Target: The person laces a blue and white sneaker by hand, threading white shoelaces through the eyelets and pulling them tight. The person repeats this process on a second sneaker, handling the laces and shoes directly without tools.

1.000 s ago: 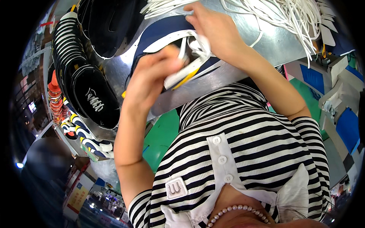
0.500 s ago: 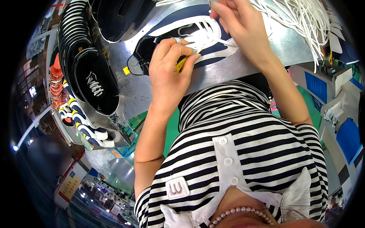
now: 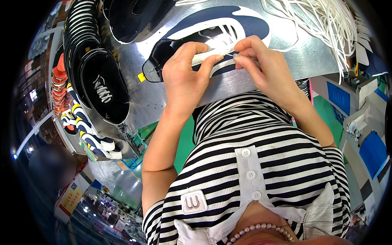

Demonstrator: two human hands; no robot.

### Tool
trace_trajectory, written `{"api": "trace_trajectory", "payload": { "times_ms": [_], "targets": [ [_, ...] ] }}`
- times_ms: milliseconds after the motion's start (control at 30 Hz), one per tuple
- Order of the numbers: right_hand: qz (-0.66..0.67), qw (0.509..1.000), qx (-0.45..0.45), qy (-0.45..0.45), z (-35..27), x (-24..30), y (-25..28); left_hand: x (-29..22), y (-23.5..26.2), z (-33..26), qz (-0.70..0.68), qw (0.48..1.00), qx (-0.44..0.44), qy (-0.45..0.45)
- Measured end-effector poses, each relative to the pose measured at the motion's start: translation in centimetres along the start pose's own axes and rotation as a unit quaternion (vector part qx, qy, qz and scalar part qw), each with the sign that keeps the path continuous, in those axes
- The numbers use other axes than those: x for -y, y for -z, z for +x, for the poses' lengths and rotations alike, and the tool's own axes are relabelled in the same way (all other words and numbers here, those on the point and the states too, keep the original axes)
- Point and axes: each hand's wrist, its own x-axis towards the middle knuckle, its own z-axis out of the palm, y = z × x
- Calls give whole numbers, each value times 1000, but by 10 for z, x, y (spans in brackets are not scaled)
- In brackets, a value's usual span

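Observation:
A navy and white shoe upper (image 3: 200, 19) with a yellow heel tab lies on the metal table, toe to the right. White shoelace (image 3: 228, 33) rows cross its throat. My left hand (image 3: 188, 71) grips the upper's near side by the eyelets, thumb and fingers closed; its fingers cover part of the opening. Close by on the right, my right hand (image 3: 265, 67) pinches the lace between thumb and forefinger, just off the eyelet edge. The exact eyelet is hidden by the fingertips.
Loose white laces (image 3: 330, 28) heap at the table's far right. On the left stands a long row of nested black-lined uppers (image 3: 108, 87); another dark upper (image 3: 132, 20) lies behind. Navy, white and yellow shoe pieces (image 3: 96, 141) sit lower left. The metal table's (image 3: 143, 108) near edge is by my body.
My right hand has come down and left from beyond the toe to beside my left hand, now pinching the lace at the eyelet edge. My left hand stays on the upper.

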Motion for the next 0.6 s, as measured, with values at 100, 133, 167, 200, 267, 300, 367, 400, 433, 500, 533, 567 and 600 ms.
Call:
{"api": "trace_trajectory", "payload": {
  "times_ms": [100, 133, 167, 200, 267, 300, 367, 400, 433, 500, 533, 567, 600],
  "targets": [
    [-45, 999, 4, -11, 4, 3, -4, 3, -7, -4, -40, 997, 4, -67],
    [-70, 998, -4, -4, 11, 1, -14, 2, -10, -4, -35, 997, 4, -66],
    [-96, 995, -14, 4, 19, -2, -21, 2, -12, -3, -29, 997, 3, -67],
    [-71, 997, -15, 2, 24, -6, -25, 3, -12, -4, -25, 998, 12, -58],
    [-86, 996, 29, 4, 17, -8, -12, 8, -9, -8, -15, 999, 28, -42],
    [-91, 994, 52, 7, 13, -7, -1, 7, -11, -10, -29, 998, 4, -59],
    [-105, 977, 140, -119, 11, 22, 37, 10, -9, -22, 4, 997, -26, -75],
    [-93, 992, 62, -51, 13, 22, 35, 14, -11, -22, 0, 993, -37, -110],
    [-79, 997, -15, 18, 17, 23, 32, 14, -10, -21, 4, 990, -38, -134],
    [-43, 987, 59, 144, 36, 33, 18, 11, -10, -18, 3, 981, -33, -190],
    [-102, 980, 84, 146, 43, 27, 9, 12, -12, -18, -4, 976, -38, -214],
    [-136, 976, 112, 129, 46, 24, 9, 14, -12, -20, -5, 973, -42, -225],
    [-169, 969, 140, 112, 48, 21, 11, 16, -12, -23, -7, 971, -46, -236]
  ]
}}
